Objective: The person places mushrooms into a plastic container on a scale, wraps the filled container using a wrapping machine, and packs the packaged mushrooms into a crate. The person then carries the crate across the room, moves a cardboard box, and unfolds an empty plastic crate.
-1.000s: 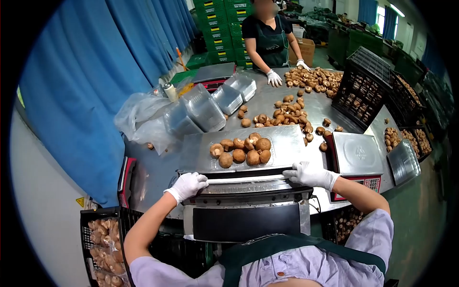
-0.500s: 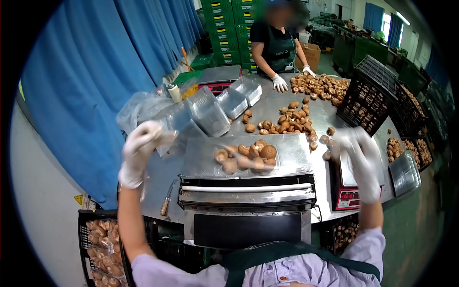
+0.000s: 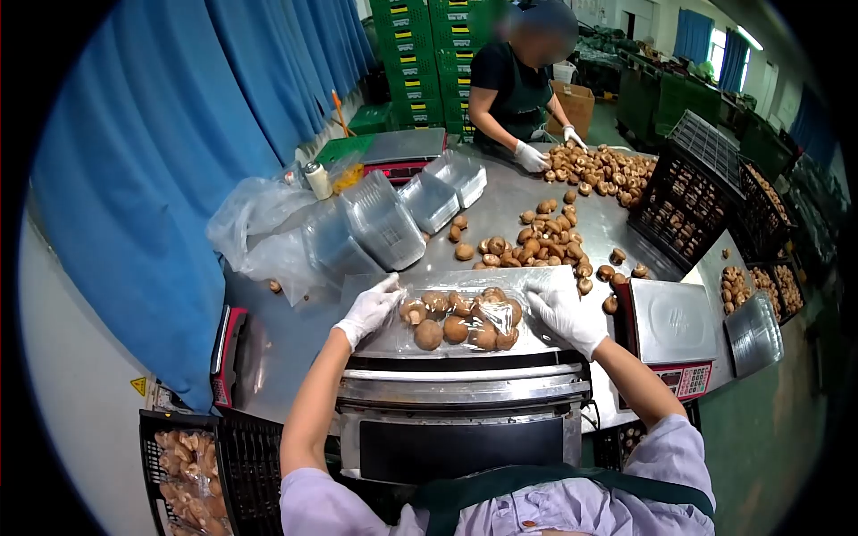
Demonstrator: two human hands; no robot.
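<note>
A clear tray of brown mushrooms (image 3: 457,329) rests on the metal plate of the wrapping machine (image 3: 465,384), with shiny film over it. At the tray's left end, my left hand (image 3: 371,310) is closed, its fingers pressed together on the film's edge. My right hand (image 3: 565,317) is at the right end, its fingers closed on the film there. Both hands wear white gloves. The machine's roller and black front pad lie just below the tray.
Loose mushrooms (image 3: 545,234) are spread behind the plate. Empty clear trays (image 3: 380,219) stand at left, a scale (image 3: 672,322) at right, a black crate (image 3: 688,192) behind it. Across the table a co-worker (image 3: 514,98) touches a mushroom pile. A knife is not visible.
My hands were raised apart half a second ago and have come down to the tray's two ends. Film now covers the mushrooms. The co-worker leans over, hands closer to the pile.
</note>
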